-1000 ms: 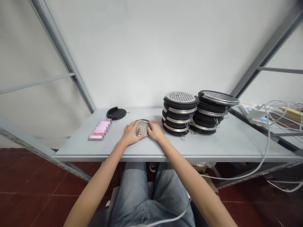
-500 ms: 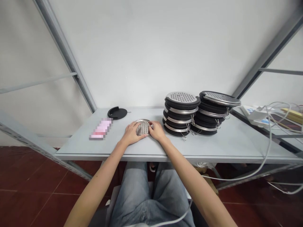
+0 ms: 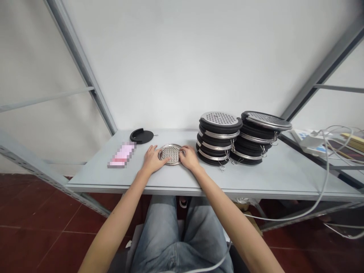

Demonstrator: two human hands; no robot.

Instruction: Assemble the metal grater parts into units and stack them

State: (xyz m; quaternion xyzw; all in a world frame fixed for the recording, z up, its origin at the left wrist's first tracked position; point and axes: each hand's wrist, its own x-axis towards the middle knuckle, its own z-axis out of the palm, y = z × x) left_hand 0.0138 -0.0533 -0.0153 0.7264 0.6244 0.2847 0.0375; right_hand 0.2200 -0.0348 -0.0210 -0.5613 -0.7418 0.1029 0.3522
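A round, shiny metal disc with a perforated or mesh-like middle (image 3: 170, 154) lies flat on the grey table in front of me. At its left side is my left hand (image 3: 152, 159), fingers spread on the table and thumb reaching over the near rim. My right hand (image 3: 189, 157) has its fingers curled over the right rim, gripping the edge. Beyond them, to the left, rests a black round holder (image 3: 145, 137) with a raised lip and a small wire loop.
Two stacks of black holders with metal discs, the nearer (image 3: 220, 131) and the farther (image 3: 256, 140), stand right of my hands, wire loops hanging out. A blurred-out phone-like object (image 3: 122, 155) lies left. White cables (image 3: 324, 182) run down at the right, beside metal frame posts.
My left hand has slid left and its fingers have spread, uncovering more of the disc. The right hand stays at the right rim. The view has shifted slightly.
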